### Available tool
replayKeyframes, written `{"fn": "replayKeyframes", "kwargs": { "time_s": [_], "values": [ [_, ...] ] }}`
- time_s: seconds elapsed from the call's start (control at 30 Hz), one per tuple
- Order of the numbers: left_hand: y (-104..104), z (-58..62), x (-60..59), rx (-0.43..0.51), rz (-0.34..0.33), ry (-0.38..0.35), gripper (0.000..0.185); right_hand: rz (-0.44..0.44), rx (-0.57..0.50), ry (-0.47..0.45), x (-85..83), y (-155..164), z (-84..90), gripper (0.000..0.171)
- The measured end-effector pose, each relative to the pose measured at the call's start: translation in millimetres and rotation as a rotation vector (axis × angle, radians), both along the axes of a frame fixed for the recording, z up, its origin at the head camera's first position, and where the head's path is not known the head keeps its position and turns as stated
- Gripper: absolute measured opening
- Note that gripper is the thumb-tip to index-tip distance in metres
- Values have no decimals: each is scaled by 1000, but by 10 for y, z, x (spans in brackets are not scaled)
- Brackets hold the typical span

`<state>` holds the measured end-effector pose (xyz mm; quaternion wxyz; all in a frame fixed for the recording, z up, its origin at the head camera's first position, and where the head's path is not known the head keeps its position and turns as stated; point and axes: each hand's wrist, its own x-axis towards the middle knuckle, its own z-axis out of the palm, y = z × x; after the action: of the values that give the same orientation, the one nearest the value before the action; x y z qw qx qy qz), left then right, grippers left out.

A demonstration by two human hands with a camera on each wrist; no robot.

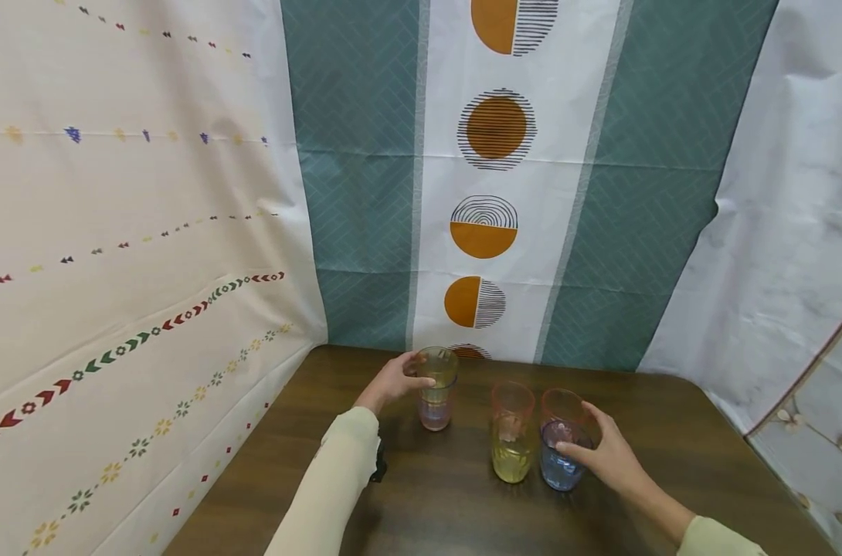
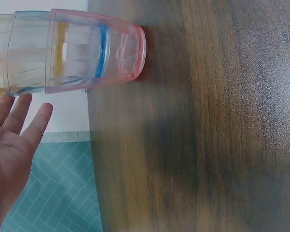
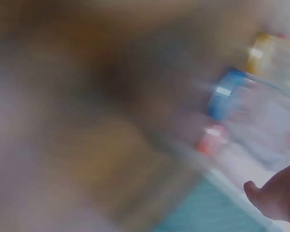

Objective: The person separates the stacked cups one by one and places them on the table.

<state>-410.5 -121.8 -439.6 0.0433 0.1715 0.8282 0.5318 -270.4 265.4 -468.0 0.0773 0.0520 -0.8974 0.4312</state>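
Observation:
My left hand grips the yellow tumbler at the top of a nested stack, thumb across its front. Below it in the stack are a blue tumbler and, at the bottom, a pink tumbler near the tabletop. My right hand holds a blue tumbler from the right side, thumb over its front near the rim. A pink-rimmed tumbler sits nested in that blue one, with fingertips at its right edge. The right wrist view is badly blurred.
Between the hands, on the brown wooden table, stands a yellow tumbler with a pink tumbler nested in it, close beside the right-hand pair. A patterned curtain hangs behind the far table edge; cloth also hangs at both sides.

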Motion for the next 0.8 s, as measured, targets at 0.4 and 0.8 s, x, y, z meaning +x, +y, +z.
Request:
{"fn": "replayKeyframes", "kwargs": {
  "time_s": [0.4, 0.8],
  "values": [
    [-69, -133, 2, -41, 16, 2, 75, 182, -35, -2, -808, -1416, 683, 95],
    [65, -287, 44, -37, 9, 8, 68, 134, 0, 17, -1135, -1886, 508, 86]
  ]
}}
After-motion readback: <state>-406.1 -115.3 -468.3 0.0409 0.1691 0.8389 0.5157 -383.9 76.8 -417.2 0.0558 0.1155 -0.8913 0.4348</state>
